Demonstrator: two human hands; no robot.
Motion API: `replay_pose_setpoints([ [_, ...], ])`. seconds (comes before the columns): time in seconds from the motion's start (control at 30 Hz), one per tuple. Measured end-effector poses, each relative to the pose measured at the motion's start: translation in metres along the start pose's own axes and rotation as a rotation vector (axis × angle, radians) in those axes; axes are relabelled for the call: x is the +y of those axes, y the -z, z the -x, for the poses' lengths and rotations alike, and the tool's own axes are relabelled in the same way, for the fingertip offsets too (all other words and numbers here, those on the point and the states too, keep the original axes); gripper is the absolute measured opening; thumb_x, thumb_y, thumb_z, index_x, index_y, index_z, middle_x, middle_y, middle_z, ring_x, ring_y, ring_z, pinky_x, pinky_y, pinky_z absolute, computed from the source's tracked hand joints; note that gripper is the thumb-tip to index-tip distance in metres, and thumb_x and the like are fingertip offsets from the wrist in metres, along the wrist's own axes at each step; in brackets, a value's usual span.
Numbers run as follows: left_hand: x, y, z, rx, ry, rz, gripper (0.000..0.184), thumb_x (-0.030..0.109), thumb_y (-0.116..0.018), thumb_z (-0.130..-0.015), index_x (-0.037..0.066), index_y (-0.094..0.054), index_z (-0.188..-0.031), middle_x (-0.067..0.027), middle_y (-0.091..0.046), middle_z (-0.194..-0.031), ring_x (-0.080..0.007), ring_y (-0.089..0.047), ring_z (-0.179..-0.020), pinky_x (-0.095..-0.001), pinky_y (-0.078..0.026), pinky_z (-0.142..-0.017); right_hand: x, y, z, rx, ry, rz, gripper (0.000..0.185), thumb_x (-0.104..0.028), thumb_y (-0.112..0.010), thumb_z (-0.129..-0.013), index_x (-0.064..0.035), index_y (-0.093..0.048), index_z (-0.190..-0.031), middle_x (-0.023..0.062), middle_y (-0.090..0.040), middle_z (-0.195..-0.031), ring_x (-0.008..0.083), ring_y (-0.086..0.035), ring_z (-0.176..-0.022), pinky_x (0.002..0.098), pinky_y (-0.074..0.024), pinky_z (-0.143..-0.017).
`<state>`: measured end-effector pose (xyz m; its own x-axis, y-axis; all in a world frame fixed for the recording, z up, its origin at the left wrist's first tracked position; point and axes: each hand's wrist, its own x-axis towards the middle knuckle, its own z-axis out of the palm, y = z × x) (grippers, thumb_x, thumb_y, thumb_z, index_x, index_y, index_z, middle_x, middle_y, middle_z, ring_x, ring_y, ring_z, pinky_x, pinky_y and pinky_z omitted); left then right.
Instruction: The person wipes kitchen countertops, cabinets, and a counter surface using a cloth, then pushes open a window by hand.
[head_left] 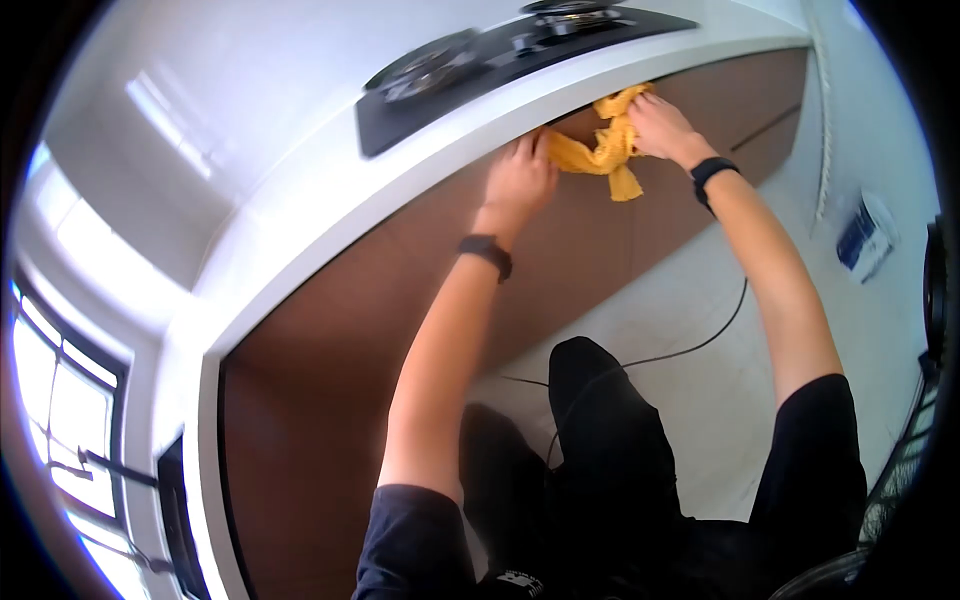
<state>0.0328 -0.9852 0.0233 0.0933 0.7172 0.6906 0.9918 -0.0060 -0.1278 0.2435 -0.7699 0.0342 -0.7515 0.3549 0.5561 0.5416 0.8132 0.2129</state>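
A crumpled yellow cloth [612, 150] stretches between my two hands at the upper edge of the brown cabinet front [590, 225], just under the white counter. My right hand [660, 128] is closed on the cloth's right side, with part of it bunched above the fingers and a loose end hanging below. On the other side, my left hand [520, 182] is slightly blurred, its fingers bent around the cloth's left end close to the counter's underside. Its fingertips are partly hidden. Dark bands circle both wrists.
Above the hands, the white countertop [300, 215] carries a black gas hob [520, 60] with two burners. A thin black cable [690, 348] crosses the pale floor [700, 420] near my knees. A blue and white container [866, 238] stands at right; a window [70, 390] is at left.
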Motion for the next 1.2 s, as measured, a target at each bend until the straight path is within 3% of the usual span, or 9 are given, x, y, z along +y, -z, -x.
replay_pose_setpoints([
  [0.2, -0.058, 0.059, 0.085, 0.202, -0.009, -0.230, 0.047, 0.022, -0.060, -0.090, 0.001, -0.056, -0.131, -0.0151, -0.062, -0.120, -0.0335, -0.060, -0.110, -0.0460, -0.045, -0.101, -0.105, 0.010, -0.011, 0.244, 0.349, -0.035, 0.040, -0.010, -0.061, -0.078, 0.0106, -0.061, -0.113, 0.0267, -0.057, -0.126, 0.0412, -0.046, -0.131, 0.0453, -0.0316, -0.119],
  [0.33, -0.118, 0.120, 0.171, 0.219, 0.063, -0.332, 0.043, 0.020, -0.060, -0.089, 0.000, -0.058, -0.127, -0.0154, -0.062, -0.117, -0.0333, -0.060, -0.107, -0.0472, -0.045, -0.101, -0.218, 0.005, -0.038, 0.317, 0.509, -0.199, 0.043, -0.009, -0.063, -0.072, 0.0113, -0.062, -0.110, 0.0305, -0.056, -0.124, 0.0464, -0.050, -0.126, 0.0491, -0.0380, -0.115],
  [0.37, -0.133, 0.136, 0.194, 0.215, 0.100, -0.381, 0.042, 0.019, -0.060, -0.089, -0.001, -0.058, -0.126, -0.0156, -0.063, -0.116, -0.0334, -0.060, -0.107, -0.0473, -0.045, -0.101, -0.250, 0.004, -0.047, 0.381, 0.572, -0.220, 0.040, -0.009, -0.064, -0.071, 0.0100, -0.063, -0.106, 0.0286, -0.060, -0.117, 0.0451, -0.055, -0.118, 0.0488, -0.0439, -0.109],
  [0.5, -0.179, 0.192, 0.283, 0.266, 0.303, -0.564, 0.040, 0.014, -0.059, -0.088, -0.003, -0.058, -0.124, -0.0188, -0.062, -0.112, -0.0368, -0.059, -0.104, -0.0489, -0.046, -0.096, -0.381, 0.008, -0.072, 0.622, 0.675, -0.386, 0.034, -0.012, -0.068, -0.066, 0.0049, -0.063, -0.095, 0.0208, -0.062, -0.102, 0.0381, -0.060, -0.105, 0.0451, -0.0480, -0.100],
  [0.67, -0.230, 0.266, 0.374, 0.172, 0.532, -0.674, 0.041, 0.014, -0.058, -0.090, -0.005, -0.053, -0.127, -0.0231, -0.057, -0.116, -0.0415, -0.054, -0.107, -0.0484, -0.045, -0.095, -0.531, 0.023, -0.088, 0.697, 0.675, -0.488, 0.019, -0.009, -0.062, -0.071, -0.0003, -0.063, -0.088, 0.0178, -0.063, -0.097, 0.0332, -0.061, -0.100, 0.0416, -0.0489, -0.098],
  [0.93, -0.244, 0.290, 0.399, 0.008, 0.764, -0.783, 0.038, 0.012, -0.055, -0.092, -0.003, -0.050, -0.127, -0.0202, -0.054, -0.118, -0.0392, -0.052, -0.111, -0.0482, -0.045, -0.098, -0.655, 0.046, -0.102, 0.794, 0.692, -0.535, 0.017, -0.006, -0.058, -0.072, -0.0015, -0.061, -0.088, 0.0143, -0.063, -0.096, 0.0298, -0.061, -0.098, 0.0379, -0.0490, -0.094],
  [1.13, -0.252, 0.255, 0.417, 0.221, 0.676, -0.862, 0.086, 0.010, -0.078, -0.075, -0.002, -0.033, -0.148, -0.0233, -0.040, -0.145, -0.0440, -0.040, -0.135, -0.0481, -0.037, -0.114, -0.639, 0.039, -0.108, 0.934, 0.793, -0.500, 0.009, -0.008, -0.059, -0.070, -0.0042, -0.061, -0.078, 0.0119, -0.062, -0.092, 0.0288, -0.060, -0.099, 0.0366, -0.0472, -0.098],
  [1.17, -0.250, 0.252, 0.416, 0.196, 0.707, -0.803, 0.115, 0.010, -0.088, -0.062, -0.001, -0.020, -0.155, -0.0260, -0.028, -0.154, -0.0467, -0.029, -0.143, -0.0482, -0.031, -0.119, -0.638, 0.034, -0.107, 0.802, 0.797, -0.425, 0.021, -0.015, -0.059, -0.080, -0.0047, -0.067, -0.096, 0.0096, -0.066, -0.108, 0.0265, -0.058, -0.112, 0.0378, -0.0432, -0.106],
  [1.2, -0.249, 0.249, 0.414, 0.225, 0.694, -0.773, 0.117, 0.011, -0.089, -0.062, -0.001, -0.019, -0.155, -0.0264, -0.027, -0.154, -0.0472, -0.028, -0.143, -0.0485, -0.030, -0.119, -0.638, 0.031, -0.108, 0.829, 0.795, -0.428, 0.023, -0.016, -0.059, -0.080, -0.0045, -0.068, -0.098, 0.0102, -0.066, -0.110, 0.0270, -0.058, -0.115, 0.0382, -0.0419, -0.108],
])
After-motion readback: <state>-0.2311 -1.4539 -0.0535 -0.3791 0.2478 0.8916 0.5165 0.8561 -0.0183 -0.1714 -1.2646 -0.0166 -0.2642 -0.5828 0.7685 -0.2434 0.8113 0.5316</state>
